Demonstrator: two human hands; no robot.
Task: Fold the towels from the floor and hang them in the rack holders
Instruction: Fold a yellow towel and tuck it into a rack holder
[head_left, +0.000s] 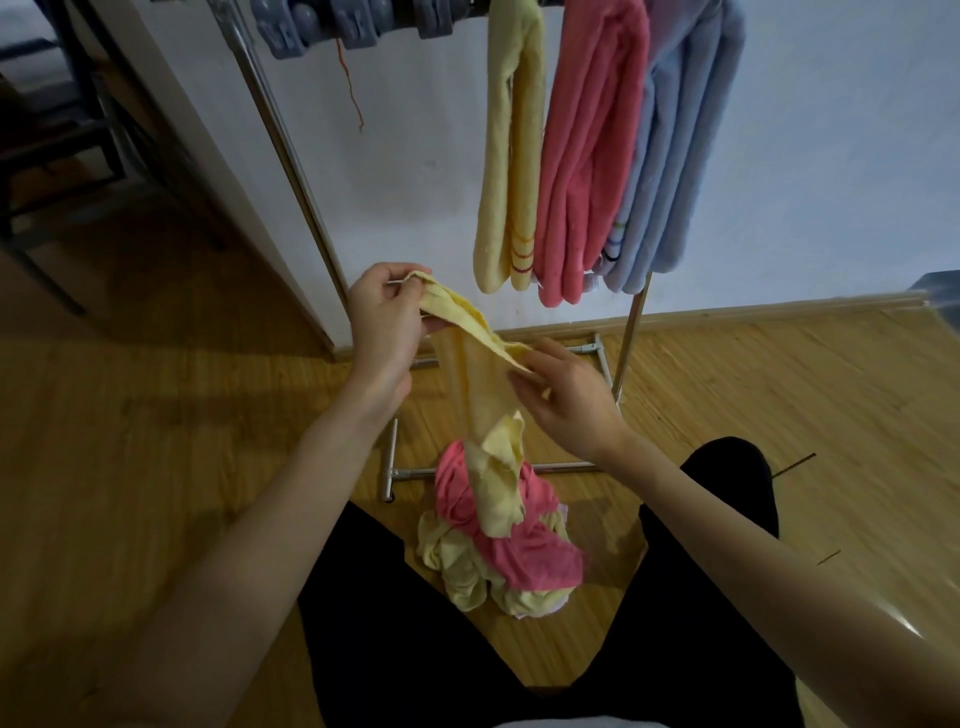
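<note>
1. Head view, the holders first: a metal rack with slim chrome poles (291, 171) stands against the white wall (405, 156), and its base bars lie on the wooden plank floor (130, 415).
2. Along the top bar, at 12 o'clock of the picture, sits a row of grey plastic clip holders (358, 23). The ones on the left hold no towel; a thin orange thread (352, 83) hangs below them.
3. To the right of these holders, three folded towels hang side by side and touch one another: a pale yellow terry towel with coloured stripes near its end (506, 171), a coral pink terry towel (587, 171) and a light blue towel (675, 156).
4. On the floor, at 6 o'clock from the hanging towels, lies a crumpled pile of pink and pale yellow towels (498, 545), between the person's legs in black trousers (415, 649).
5. A soft yellow towel (467, 353) is lifted above this pile; its lower end touches the pile.
6. The left hand (382, 317), at 10 o'clock from the pile, pinches the upper corner of the towel between thumb and curled fingers.
7. The right hand (563, 395), lower and at 4 o'clock from the left hand, holds the same top edge with its fingers curled on the cloth.
8. The edge runs stretched between both hands.
</note>
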